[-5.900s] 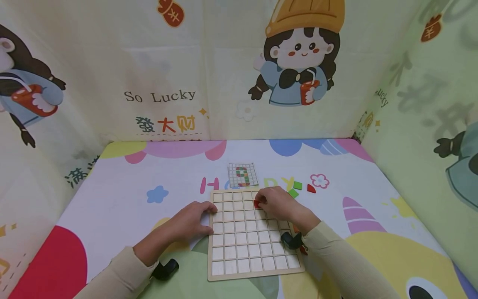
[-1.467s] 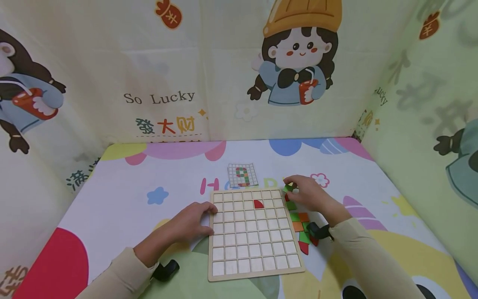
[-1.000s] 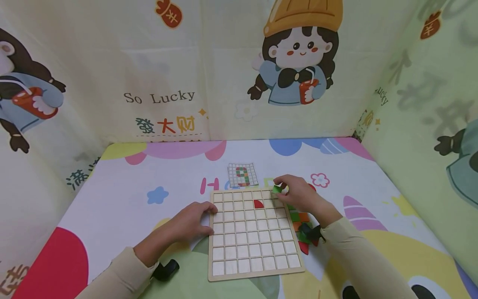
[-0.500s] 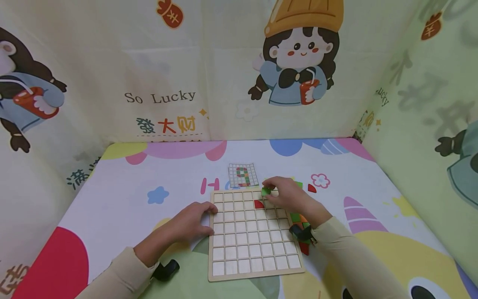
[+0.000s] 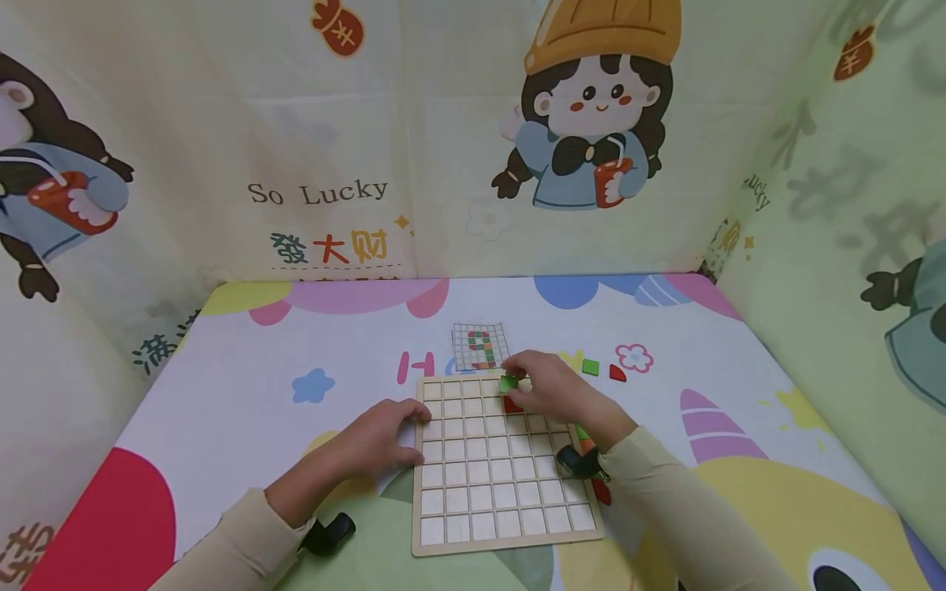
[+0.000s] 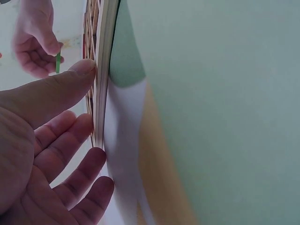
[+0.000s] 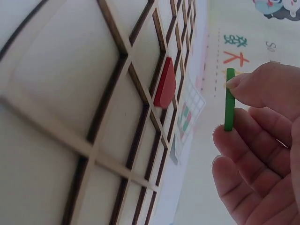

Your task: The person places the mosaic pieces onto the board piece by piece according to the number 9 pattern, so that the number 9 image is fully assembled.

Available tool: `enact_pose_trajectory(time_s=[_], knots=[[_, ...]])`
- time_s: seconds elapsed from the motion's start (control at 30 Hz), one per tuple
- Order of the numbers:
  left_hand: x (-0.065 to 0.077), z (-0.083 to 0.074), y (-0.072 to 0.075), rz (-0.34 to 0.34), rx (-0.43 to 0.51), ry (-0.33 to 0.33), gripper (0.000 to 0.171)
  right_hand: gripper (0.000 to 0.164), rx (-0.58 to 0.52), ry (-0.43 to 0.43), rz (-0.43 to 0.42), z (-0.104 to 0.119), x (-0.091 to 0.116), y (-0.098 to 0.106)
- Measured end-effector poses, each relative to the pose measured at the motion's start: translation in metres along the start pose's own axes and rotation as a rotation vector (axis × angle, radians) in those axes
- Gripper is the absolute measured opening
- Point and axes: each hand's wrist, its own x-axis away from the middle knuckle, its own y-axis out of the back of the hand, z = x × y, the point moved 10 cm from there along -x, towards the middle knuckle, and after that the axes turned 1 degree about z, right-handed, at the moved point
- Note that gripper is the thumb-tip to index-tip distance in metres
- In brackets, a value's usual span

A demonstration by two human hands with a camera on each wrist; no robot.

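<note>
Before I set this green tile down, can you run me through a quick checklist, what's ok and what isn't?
1. Green tile pinched in right hand: ok.
2. Left hand touching the board's left edge: ok.
3. Red piece in a cell: ok.
4. Pattern card in sight beyond the board: ok.
5. Green tile seated in a cell: not ok, it's held clear.
6. All loose pieces visible: cannot tell, your right arm may hide some.
</note>
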Motion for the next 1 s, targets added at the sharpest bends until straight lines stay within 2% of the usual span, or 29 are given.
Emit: enact_pose_trajectory(time_s=[0.6, 1.0], knots=[[0.0, 0.0, -0.001, 0.002, -0.003, -0.018, 0.047, 0.031, 0.132, -0.004, 0.027, 0.009, -0.008, -0.013], [0.0, 0.0, -0.001, -0.003, -0.01, -0.016, 0.047, 0.024, 0.143, 0.013, 0.072, 0.012, -0.012, -0.024]])
